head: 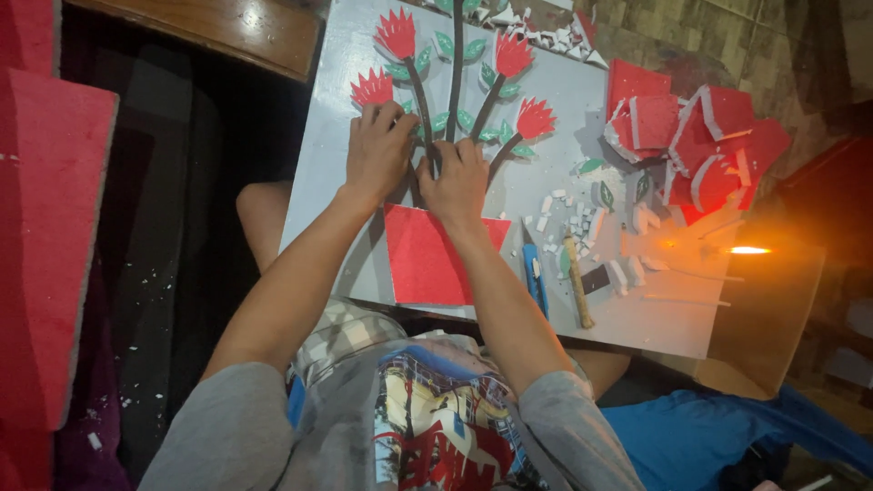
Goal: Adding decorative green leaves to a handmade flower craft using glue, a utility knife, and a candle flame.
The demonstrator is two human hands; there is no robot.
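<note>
Both hands are pressed flat onto a grey board [346,118], side by side. The left hand [379,150] is spread, fingers down, over the base of dark stems [455,73], and the right hand [457,182] is laid just beside it with its fingertips on the lowest part of the same stems; neither grip is closed round anything, both being open and flat. The stems are thin, dark strips fanned upward, tipped with jagged red foam flowers [514,55] and edged with small green leaves [473,50] of pointed oval shape. Directly below the hands a flat red pot shape [427,259], trapezoid and matte, is stuck on the board. To the right, on the bench, a blue cutter [534,277] and a pale stick [578,291] are laid, among white foam crumbs [568,214]. Further right, red foam offcuts [700,145] with white cut edges are heaped, and a small flame [747,249] is seen. A thick red foam slab [45,245] is stood at far left.
</note>
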